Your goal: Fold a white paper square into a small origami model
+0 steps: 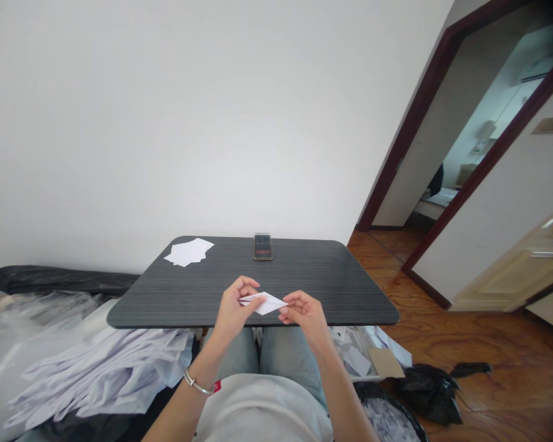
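Note:
A folded piece of white paper [266,303], shaped like a long diamond, is held just above the near part of the dark table [230,270]. My left hand [239,304] grips its left end, with the thumb lying across the top. At the pointed right end, my right hand [303,310] pinches the tip between thumb and fingers. A fold line runs along the paper's length. Its underside is hidden.
Several white paper sheets [188,252] lie at the table's back left, and a phone [262,246] at its back middle. White cloth-like folds [110,368] are heaped at left. Below right are a tray [373,376] of papers and black plastic bags [431,390].

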A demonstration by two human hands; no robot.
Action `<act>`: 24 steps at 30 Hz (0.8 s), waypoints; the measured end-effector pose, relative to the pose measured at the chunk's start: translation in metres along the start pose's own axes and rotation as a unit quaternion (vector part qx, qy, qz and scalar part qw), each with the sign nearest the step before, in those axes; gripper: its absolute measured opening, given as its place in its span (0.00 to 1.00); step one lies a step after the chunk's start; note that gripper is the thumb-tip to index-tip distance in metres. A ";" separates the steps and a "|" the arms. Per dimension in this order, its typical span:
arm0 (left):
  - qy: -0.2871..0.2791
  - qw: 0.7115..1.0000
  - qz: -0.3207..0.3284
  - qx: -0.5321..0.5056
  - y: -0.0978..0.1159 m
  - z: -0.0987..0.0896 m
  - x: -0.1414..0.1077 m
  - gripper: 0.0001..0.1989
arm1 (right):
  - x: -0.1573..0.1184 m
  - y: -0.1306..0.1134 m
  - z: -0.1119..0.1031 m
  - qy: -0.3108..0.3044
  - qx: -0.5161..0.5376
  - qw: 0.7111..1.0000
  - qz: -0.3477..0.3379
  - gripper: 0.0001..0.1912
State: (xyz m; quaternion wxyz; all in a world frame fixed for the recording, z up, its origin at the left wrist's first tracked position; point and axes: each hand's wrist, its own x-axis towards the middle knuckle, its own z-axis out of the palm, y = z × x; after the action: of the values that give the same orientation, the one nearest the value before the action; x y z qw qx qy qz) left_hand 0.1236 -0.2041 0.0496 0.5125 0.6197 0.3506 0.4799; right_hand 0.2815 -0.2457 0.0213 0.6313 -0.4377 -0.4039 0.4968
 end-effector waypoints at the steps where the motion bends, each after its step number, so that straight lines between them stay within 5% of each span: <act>1: -0.001 1.000 0.000 -0.003 0.000 0.000 0.000 0.14 | -0.001 0.000 0.001 -0.002 -0.003 1.000 -0.008 0.13; 24: -0.022 1.000 -0.008 -0.005 -0.003 0.007 -0.001 0.14 | -0.006 -0.002 0.008 -0.029 -0.035 0.999 0.013 0.13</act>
State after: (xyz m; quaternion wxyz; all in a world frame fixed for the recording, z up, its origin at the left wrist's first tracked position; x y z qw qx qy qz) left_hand 0.1306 -0.2063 0.0462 0.5272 0.6245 0.3419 0.4638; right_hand 0.2735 -0.2505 0.0249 0.5973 -0.4503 -0.4330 0.5030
